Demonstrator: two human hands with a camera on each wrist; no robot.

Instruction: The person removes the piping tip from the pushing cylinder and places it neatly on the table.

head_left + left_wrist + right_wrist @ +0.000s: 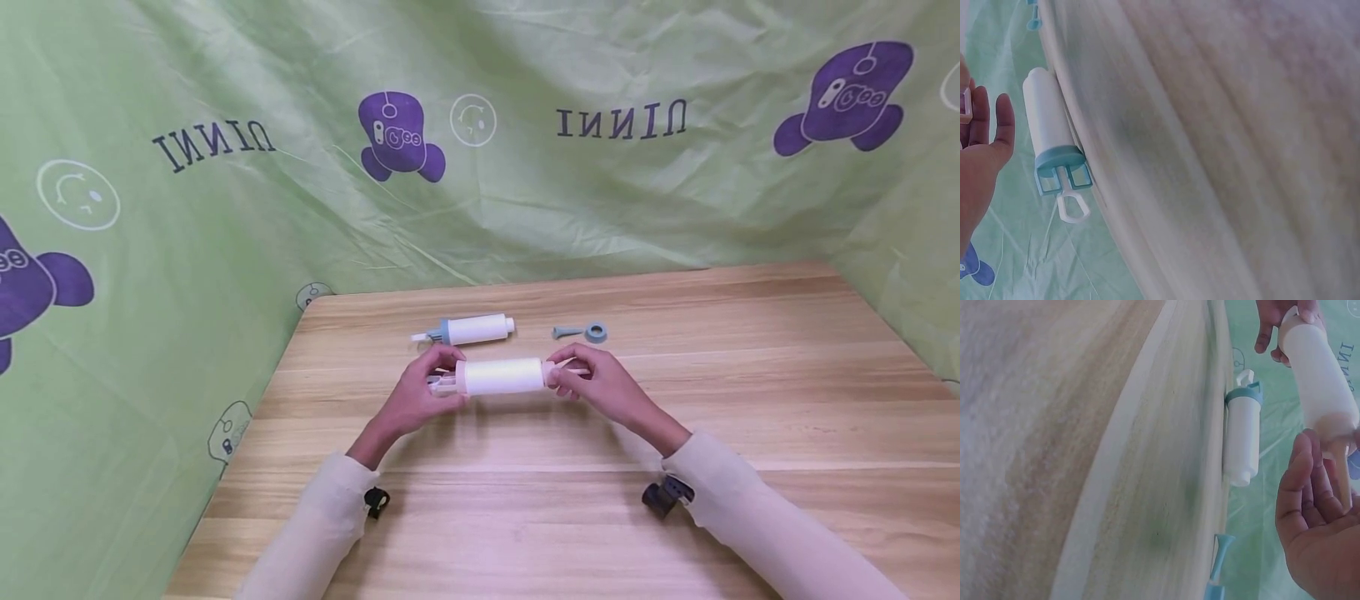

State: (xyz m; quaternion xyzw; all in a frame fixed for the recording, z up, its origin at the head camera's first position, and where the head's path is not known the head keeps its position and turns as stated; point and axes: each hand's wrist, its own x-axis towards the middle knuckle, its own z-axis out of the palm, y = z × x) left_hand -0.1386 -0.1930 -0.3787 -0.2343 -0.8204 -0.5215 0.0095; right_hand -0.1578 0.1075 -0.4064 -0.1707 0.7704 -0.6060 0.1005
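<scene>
A white cylinder with pale pink end pieces (502, 377) is held level above the wooden table between both hands. My left hand (422, 392) grips its left end, at the pink collar beside a looped handle. At the other end, my right hand (600, 385) pinches the pink cap, from which a thin pale nozzle (1341, 475) sticks out in the right wrist view. The left wrist view shows the left hand (982, 150) only in part, at the frame's left edge, with most of the cylinder out of view.
Behind the hands, a second white cylinder with a blue-green collar (477, 329) lies on the table (525, 517). To its right lie a small blue-green nozzle (567, 332) and a blue-green ring (596, 332). A green printed cloth (510, 208) hangs behind and along the sides.
</scene>
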